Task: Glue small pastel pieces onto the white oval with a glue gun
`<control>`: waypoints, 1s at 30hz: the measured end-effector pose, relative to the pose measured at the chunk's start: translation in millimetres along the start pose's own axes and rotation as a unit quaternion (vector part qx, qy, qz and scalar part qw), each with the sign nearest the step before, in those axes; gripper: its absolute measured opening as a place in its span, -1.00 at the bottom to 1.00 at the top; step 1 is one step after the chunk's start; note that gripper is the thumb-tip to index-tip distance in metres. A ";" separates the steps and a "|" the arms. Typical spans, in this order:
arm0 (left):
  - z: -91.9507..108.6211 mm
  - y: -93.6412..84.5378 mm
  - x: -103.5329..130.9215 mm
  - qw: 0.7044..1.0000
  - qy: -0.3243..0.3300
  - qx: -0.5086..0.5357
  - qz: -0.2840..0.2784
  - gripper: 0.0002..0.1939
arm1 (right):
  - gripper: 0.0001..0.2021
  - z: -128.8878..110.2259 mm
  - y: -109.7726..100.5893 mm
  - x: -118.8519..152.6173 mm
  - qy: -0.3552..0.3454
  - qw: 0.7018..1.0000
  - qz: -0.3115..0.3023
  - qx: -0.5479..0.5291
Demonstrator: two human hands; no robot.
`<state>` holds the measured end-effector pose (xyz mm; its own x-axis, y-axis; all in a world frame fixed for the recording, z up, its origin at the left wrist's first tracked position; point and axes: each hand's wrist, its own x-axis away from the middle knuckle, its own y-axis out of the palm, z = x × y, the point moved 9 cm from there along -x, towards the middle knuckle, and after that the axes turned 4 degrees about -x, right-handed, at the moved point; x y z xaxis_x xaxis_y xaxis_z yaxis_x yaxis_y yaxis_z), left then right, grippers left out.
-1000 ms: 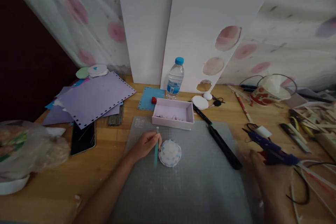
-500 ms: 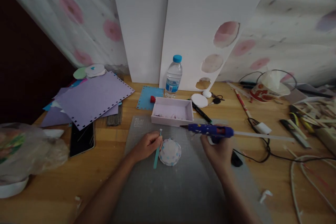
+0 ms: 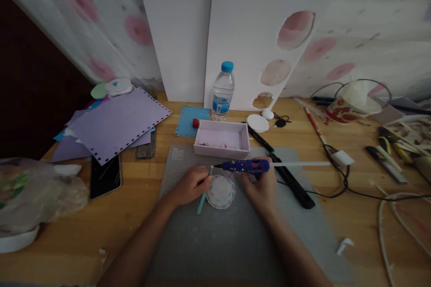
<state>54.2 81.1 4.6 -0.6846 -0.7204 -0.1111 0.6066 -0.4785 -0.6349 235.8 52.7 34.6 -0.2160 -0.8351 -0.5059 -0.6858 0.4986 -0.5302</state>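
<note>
Pinched in my left hand is a thin teal stick with a small white piece at its upper end. My right hand is wrapped round a dark blue glue gun, a long clear glue stick poking out of its back. The gun's nozzle points left, at or very near the tip of the teal stick. Between my hands, a round white piece with a blue-dotted ruffled edge lies on the grey cutting mat.
Behind the mat stand a pale pink box and a water bottle. A black cutter and cables lie right. Purple sheets, a phone and a plastic bag are left. White boards lean behind.
My right hand has moved left with the glue gun, bringing its nozzle to the teal stick's tip. The black cutter now shows more fully. The view has shifted slightly.
</note>
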 end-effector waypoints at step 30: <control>1.9 0.3 -0.8 1.000 -0.004 0.004 -0.011 -0.59 | -0.74 1.4 3.1 1.5 0.006 1.000 -0.018 -0.006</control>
<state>55.7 80.5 5.9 -0.6941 -0.7142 -0.0906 0.5952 -0.4985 -0.6303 234.4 53.3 31.3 -0.2000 -0.8549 -0.4787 -0.7008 0.4663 -0.5398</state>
